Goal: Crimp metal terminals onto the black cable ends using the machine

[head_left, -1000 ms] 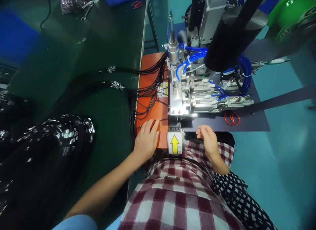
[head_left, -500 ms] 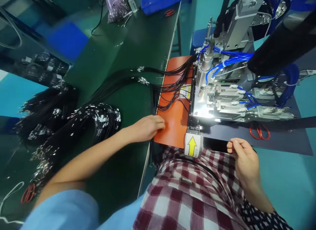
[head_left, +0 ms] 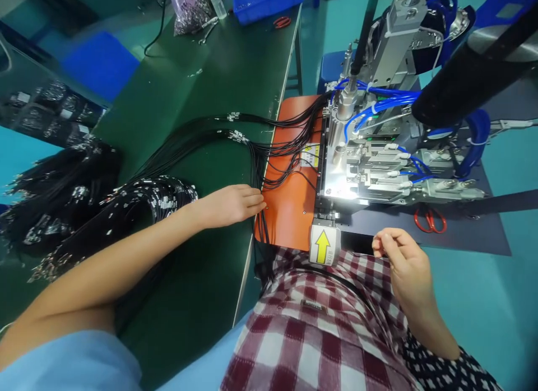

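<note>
My left hand (head_left: 237,205) lies at the edge of the green table, its fingers stretched out over a bunch of black cables (head_left: 257,167). These cables run down past the fingertips and hang over the front edge of the orange plate (head_left: 286,212). My right hand (head_left: 406,262) is raised in front of the machine (head_left: 357,161), with thumb and fingertips pinched together. Anything between those fingertips is too small to make out. Other black cables (head_left: 290,122) with silver ends lead across the plate into the machine's left side.
Red-handled scissors (head_left: 430,220) lie on the dark board right of the yellow-arrow block (head_left: 323,245). Large cable bundles (head_left: 163,198) cover the left of the green table (head_left: 218,172). A blue bin (head_left: 267,4), a bag of small parts (head_left: 191,10) and more scissors (head_left: 282,22) are at the back.
My left hand has drawn back leftward off the orange plate onto the cables, its fingers straighter. The hanging cables now lie over the plate's front. My right hand stays pinched; the view has shifted slightly.
</note>
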A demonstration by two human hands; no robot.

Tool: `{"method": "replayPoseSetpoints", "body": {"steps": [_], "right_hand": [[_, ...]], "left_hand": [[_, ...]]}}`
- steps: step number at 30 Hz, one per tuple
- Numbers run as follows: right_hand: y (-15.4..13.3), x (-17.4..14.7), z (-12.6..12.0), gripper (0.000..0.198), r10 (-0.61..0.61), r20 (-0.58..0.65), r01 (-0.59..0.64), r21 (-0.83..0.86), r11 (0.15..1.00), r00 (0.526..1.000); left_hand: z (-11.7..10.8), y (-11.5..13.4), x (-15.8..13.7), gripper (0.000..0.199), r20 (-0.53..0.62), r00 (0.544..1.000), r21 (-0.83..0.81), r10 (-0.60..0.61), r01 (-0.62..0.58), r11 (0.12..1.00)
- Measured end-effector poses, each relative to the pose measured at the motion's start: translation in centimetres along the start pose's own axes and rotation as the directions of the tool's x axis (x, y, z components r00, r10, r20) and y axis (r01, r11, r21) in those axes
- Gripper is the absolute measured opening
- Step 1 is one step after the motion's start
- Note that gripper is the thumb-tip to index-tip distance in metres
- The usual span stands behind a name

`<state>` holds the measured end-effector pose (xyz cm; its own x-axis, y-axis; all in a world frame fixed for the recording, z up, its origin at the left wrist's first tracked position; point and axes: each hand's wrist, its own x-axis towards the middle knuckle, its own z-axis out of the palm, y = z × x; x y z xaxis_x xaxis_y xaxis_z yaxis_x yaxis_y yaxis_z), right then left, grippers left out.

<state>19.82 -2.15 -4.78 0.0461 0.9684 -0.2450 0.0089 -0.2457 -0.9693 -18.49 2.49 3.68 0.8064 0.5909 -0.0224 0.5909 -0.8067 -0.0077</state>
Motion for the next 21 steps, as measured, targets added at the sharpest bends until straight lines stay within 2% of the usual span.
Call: {"method": "replayPoseSetpoints", "body": {"steps": [3,5,8,10,13,15,18,21], "right_hand": [[0.0,0.0,-0.1,0.018,-0.02,0.018,0.021,-0.027,0.999,1.0],[0.0,0.1,-0.1,0.018,-0.036,0.023,0.037,-0.041,0.998,0.999],[-0.2,-0.1,0.3,0.013,-0.075,0.05,0.079,-0.083,0.993,0.996],[-0.5,-0.4,0.9,0.008,-0.115,0.117,0.129,-0.124,0.984,0.986],[-0.7,-1.0,2.2,0.041,-0.154,0.281,0.179,-0.065,0.982,0.947],[-0.7,-1.3,2.9,0.05,-0.168,0.337,0.174,0.011,0.985,0.926],[-0.4,-1.4,3.1,0.029,-0.19,0.318,0.166,0.102,0.981,0.929],[-0.5,-1.3,2.6,0.016,-0.203,0.271,0.143,0.225,0.964,0.941]], "left_hand": [[-0.9,-0.7,0.0,0.034,-0.031,0.994,0.087,0.101,-0.098,0.991],[-1.1,-1.0,0.0,0.032,-0.128,0.991,0.045,0.048,-0.042,0.998],[-0.2,-0.8,0.1,0.024,-0.284,0.952,-0.166,-0.111,0.065,0.984],[1.1,0.0,0.5,0.023,-0.317,0.927,-0.277,-0.201,0.112,0.954],[3.5,1.8,1.6,0.026,-0.338,0.919,-0.284,-0.201,0.104,0.953],[4.8,3.1,2.3,0.027,-0.373,0.904,-0.291,-0.211,0.102,0.951],[5.8,4.6,3.0,0.028,-0.394,0.88,-0.345,-0.266,0.126,0.93],[6.2,5.8,3.6,0.028,-0.382,0.88,-0.395,-0.283,0.121,0.911]]}}
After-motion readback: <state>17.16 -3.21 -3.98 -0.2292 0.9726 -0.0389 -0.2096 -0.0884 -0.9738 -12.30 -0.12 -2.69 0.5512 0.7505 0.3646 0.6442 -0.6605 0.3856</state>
